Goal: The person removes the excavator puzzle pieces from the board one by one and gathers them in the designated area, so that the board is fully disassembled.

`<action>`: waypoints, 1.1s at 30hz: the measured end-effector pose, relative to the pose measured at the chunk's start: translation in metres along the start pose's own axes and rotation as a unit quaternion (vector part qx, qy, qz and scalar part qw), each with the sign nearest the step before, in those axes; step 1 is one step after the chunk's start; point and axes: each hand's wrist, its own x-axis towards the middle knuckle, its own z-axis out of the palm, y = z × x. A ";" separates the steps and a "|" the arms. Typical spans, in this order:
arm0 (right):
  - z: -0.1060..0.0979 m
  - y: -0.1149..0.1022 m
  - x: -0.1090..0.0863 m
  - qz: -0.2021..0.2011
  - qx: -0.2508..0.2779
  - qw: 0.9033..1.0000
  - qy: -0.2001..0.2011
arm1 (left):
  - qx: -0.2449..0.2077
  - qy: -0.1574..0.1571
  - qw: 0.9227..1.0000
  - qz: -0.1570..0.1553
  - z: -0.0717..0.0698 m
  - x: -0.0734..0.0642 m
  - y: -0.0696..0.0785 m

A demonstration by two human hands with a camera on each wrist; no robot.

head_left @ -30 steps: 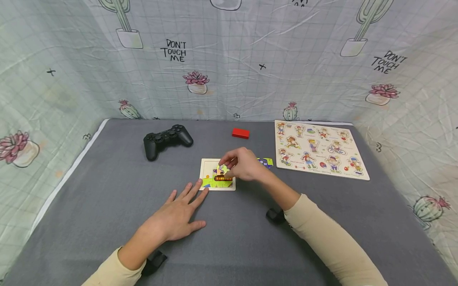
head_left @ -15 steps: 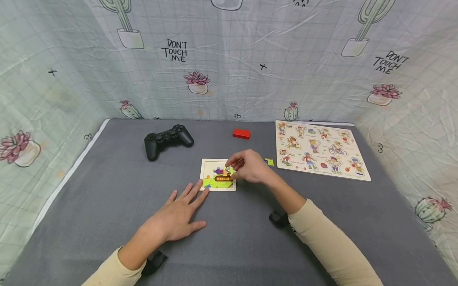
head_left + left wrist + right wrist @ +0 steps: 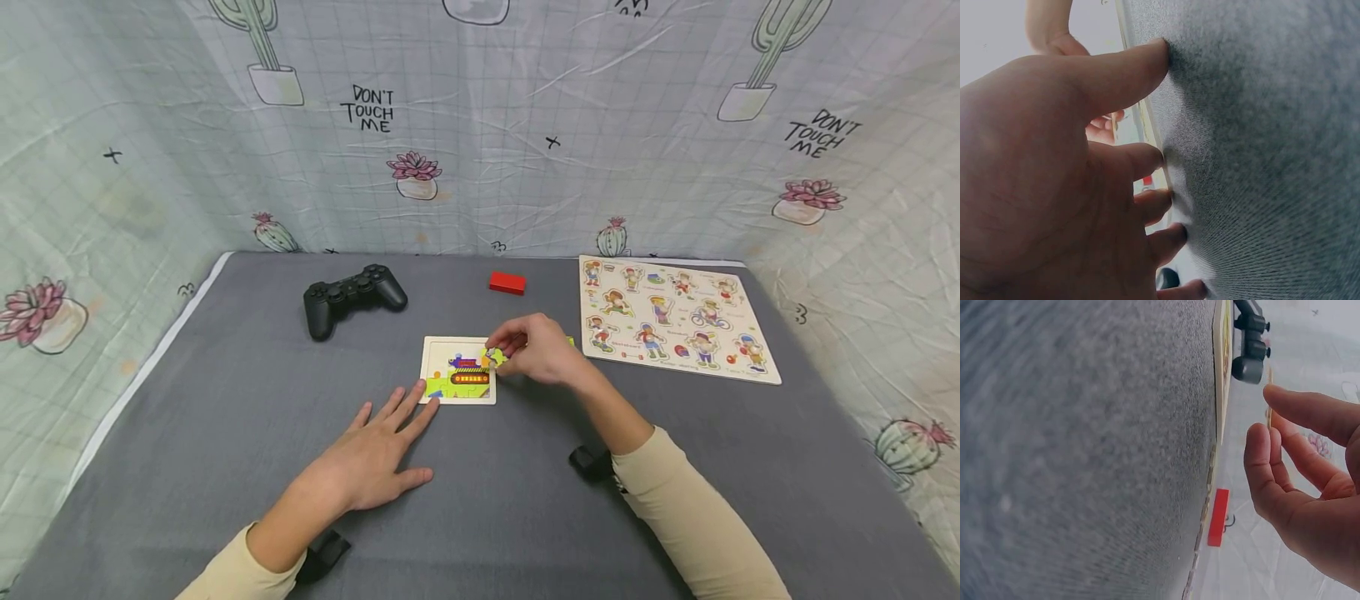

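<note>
In the head view a small jigsaw puzzle [image 3: 432, 357] lies mid-table, a cream frame with a partly assembled picture of a colourful tracked vehicle. My left hand [image 3: 371, 458] rests palm down with fingers spread, its fingertips at the frame's lower left corner. Over the frame's right edge, my right hand [image 3: 542, 350] pinches a jigsaw piece [image 3: 495, 357] between thumb and fingers. The right wrist view shows this piece [image 3: 1270, 376] edge-on, raised off the table. Beyond my right hand, more jigsaw pieces [image 3: 572, 341] are mostly hidden in the head view.
A black game controller [image 3: 352, 298] lies at the back left. The red block [image 3: 507, 283] sits behind the puzzle. At the back right is a large wooden board [image 3: 630, 331] with pictures of children. A printed cloth [image 3: 480, 125] hangs behind the table.
My right hand has moved right with the pinched jigsaw piece, from over the puzzle's picture to its right edge, uncovering more of the vehicle. My left hand has stayed in place.
</note>
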 end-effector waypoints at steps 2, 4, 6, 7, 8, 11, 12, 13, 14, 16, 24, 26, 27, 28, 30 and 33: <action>-0.002 0.001 -0.001 0.001 0.003 1.000 0.002 | 0.002 -0.003 1.000 -0.005 0.000 0.001 0.001; -0.003 0.003 -0.003 -0.001 0.006 1.000 0.002 | 0.003 -0.006 1.000 -0.008 0.001 0.002 0.001; -0.005 0.004 -0.004 -0.004 0.010 1.000 0.003 | 0.006 -0.007 1.000 -0.011 0.001 0.003 0.001; -0.005 0.005 -0.004 -0.004 0.011 1.000 0.003 | 0.007 -0.007 1.000 -0.012 0.002 0.003 0.001; -0.006 0.006 -0.005 -0.005 0.013 1.000 0.003 | 0.007 -0.007 1.000 -0.011 0.002 0.004 0.001; -0.007 0.008 -0.005 -0.005 0.017 1.000 0.002 | 0.007 -0.007 1.000 -0.012 0.002 0.004 0.001; -0.008 0.008 -0.006 -0.005 0.018 1.000 0.002 | 0.006 -0.006 1.000 -0.011 0.003 0.004 0.001; -0.008 0.009 -0.005 -0.005 0.019 1.000 0.001 | 0.006 -0.006 1.000 -0.010 0.003 0.004 0.001; -0.008 0.009 -0.005 -0.005 0.020 1.000 -0.001 | 0.005 -0.005 1.000 -0.009 0.003 0.004 0.000; -0.009 0.010 -0.005 -0.006 0.020 1.000 -0.003 | 0.004 -0.004 1.000 -0.010 0.002 0.004 0.000; -0.013 0.010 -0.006 0.008 0.016 1.000 -0.015 | 0.005 -0.003 1.000 -0.008 0.001 0.004 0.001; -0.014 0.011 -0.006 0.014 0.011 1.000 -0.020 | 0.004 -0.003 1.000 -0.007 0.001 0.003 0.001; -0.014 0.011 -0.006 0.017 0.007 1.000 -0.022 | 0.004 -0.003 1.000 -0.007 0.001 0.003 0.001; -0.015 0.011 -0.006 0.021 0.003 0.999 -0.025 | 0.003 -0.002 1.000 -0.005 0.001 0.003 0.001; -0.016 0.012 -0.006 0.027 -0.005 0.999 -0.029 | 0.001 0.001 1.000 -0.002 0.000 0.002 0.001; -0.016 0.013 -0.006 0.036 -0.016 0.999 -0.036 | 0.000 0.001 1.000 -0.001 0.000 0.001 0.000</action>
